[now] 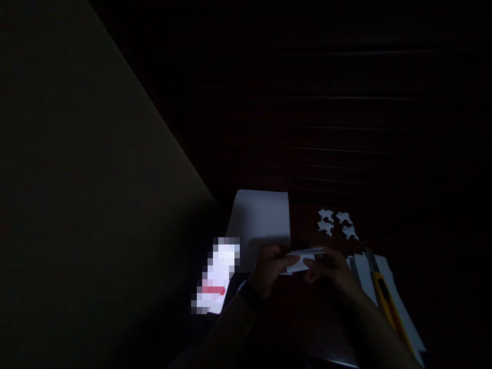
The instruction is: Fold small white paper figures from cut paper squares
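Note:
The scene is very dark. My left hand (271,266) and my right hand (332,269) both pinch a small folded piece of white paper (303,259) held between them just above a dark table. The left wrist wears a dark band (249,293). A white sheet of paper (261,218) lies flat just behind the left hand. Several small folded white paper figures (337,223) sit in a cluster behind the right hand.
A yellow utility knife (386,300) lies on white sheets (400,302) right of my right forearm. A lit, pixelated screen (217,277) glows left of my left wrist. A dim pale wall (77,179) fills the left; dark slats (365,128) stand behind.

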### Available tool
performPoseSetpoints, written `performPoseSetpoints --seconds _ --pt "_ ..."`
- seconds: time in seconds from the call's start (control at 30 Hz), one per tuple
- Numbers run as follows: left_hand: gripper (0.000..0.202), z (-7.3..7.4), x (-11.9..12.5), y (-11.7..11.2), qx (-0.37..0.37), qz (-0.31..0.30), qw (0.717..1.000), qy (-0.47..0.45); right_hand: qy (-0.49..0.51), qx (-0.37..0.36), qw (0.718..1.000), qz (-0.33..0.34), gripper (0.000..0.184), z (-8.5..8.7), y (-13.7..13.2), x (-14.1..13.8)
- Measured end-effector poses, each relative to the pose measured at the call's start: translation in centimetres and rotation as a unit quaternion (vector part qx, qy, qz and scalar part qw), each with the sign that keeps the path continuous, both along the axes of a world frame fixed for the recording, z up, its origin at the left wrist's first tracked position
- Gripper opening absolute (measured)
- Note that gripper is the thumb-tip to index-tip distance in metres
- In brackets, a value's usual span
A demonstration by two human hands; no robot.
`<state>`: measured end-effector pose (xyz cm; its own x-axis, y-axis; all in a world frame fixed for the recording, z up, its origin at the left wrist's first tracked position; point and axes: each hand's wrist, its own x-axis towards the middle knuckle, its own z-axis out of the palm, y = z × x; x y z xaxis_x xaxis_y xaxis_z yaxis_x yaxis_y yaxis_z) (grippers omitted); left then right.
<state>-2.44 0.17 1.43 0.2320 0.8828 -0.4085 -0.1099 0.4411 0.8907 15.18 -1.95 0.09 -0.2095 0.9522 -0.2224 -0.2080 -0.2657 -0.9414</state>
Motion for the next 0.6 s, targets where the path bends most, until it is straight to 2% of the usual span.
performPoseSetpoints --seconds 0.17,0.33,0.6 --pt "0.023 0.4 0.23 0.0 -0.012 0.01 1.0 -0.003 -0.01 0.0 1.0 -0.015 0.024 -0.42 0.09 -0.21" --pt "0.021 0.34 0.34 -0.2 0.011 0.028 1.0 0.004 0.009 -0.009 0.999 -0.03 0.037 -0.77 -0.06 -0.84" --pt "0.023 0.21 0.41 -0.26 0.003 0.022 0.999 0.023 -0.009 -0.011 1.0 -0.026 0.035 -0.78 -0.06 -0.78"
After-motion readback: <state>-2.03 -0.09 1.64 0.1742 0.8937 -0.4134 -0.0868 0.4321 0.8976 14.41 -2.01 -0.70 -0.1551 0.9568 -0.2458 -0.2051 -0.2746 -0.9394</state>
